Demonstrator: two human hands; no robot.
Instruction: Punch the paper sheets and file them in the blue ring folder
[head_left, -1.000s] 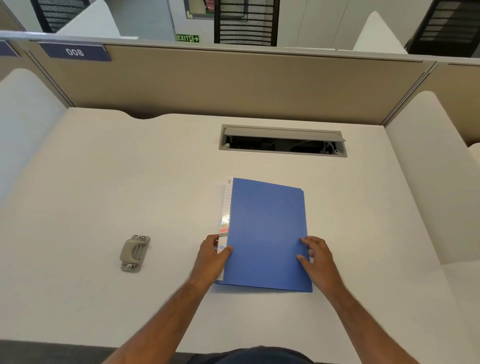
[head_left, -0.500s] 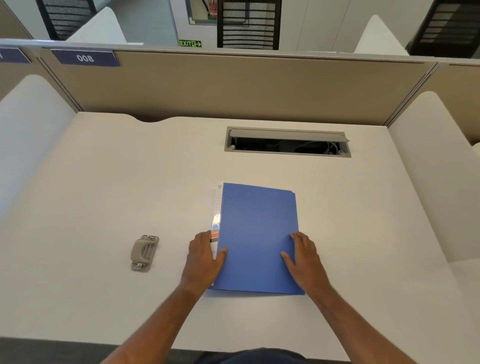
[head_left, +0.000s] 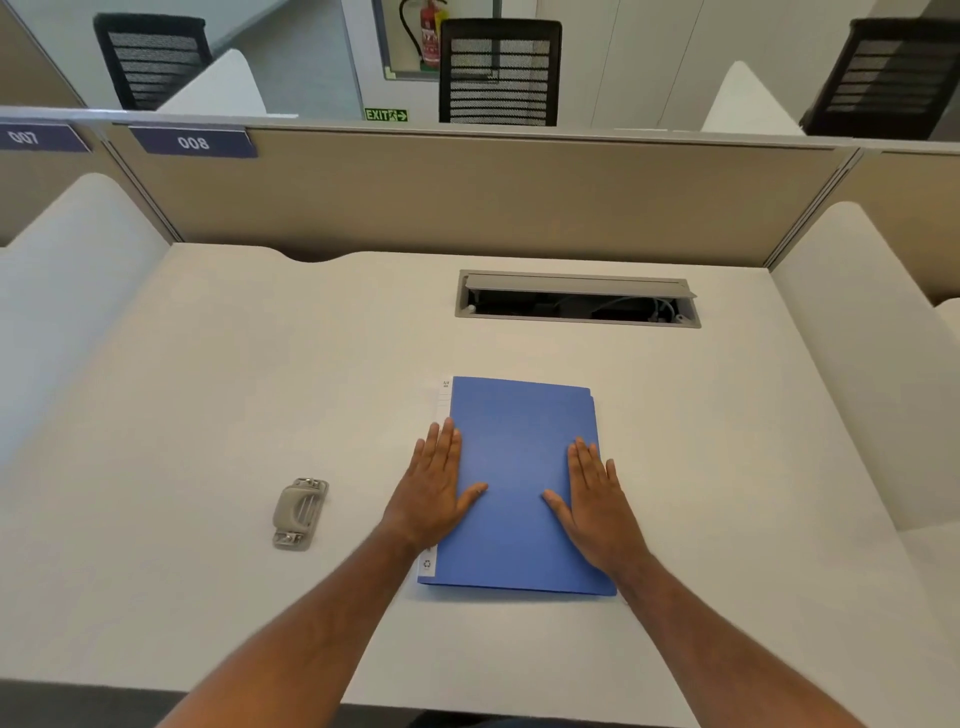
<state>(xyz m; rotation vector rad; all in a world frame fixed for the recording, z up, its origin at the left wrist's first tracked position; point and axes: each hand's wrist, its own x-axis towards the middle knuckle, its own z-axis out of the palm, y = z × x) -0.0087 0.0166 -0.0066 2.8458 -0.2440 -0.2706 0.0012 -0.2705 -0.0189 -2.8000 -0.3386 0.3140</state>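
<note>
The blue ring folder (head_left: 519, 457) lies closed and flat on the white desk (head_left: 208, 389), its white spine label along the left edge. My left hand (head_left: 436, 488) rests flat on the folder's left edge, fingers straight and pointing away from me. On the right half of the cover, my right hand (head_left: 597, 499) lies flat in the same way. Neither hand grips anything. A grey hole punch (head_left: 298, 513) sits on the desk to the left of the folder, apart from both hands. No loose paper sheets are visible.
A grey cable hatch (head_left: 576, 300) stands open in the desk behind the folder. Beige partition walls (head_left: 467, 197) and white side dividers (head_left: 862, 338) enclose the desk. Black chairs stand beyond the partition.
Both hands went from curled at the folder's near corners to lying flat on its cover, further up. The folder shifted slightly and squared up. The camera tilted upward.
</note>
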